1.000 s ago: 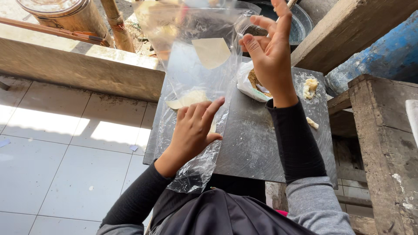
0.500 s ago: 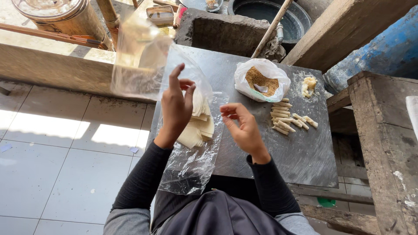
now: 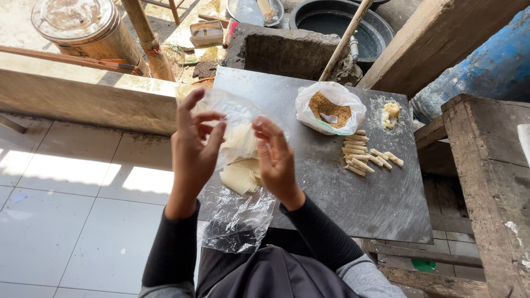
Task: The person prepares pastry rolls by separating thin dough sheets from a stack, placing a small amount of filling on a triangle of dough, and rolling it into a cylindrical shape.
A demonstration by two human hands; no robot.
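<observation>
Head view: both hands (left hand (image 3: 194, 148), right hand (image 3: 276, 160)) pinch a pale wrapper sheet (image 3: 240, 142), fingers half curled.

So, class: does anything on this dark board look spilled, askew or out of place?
Little stands out. Pale crumbs are scattered round the dough lump at the board's far right corner, and the rolls lie unevenly, a few splayed rightward. The crumb bag sits open, unspilled.

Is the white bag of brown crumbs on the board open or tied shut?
Open: the white bag has its rim rolled back, showing the brown crumbs inside.
</observation>
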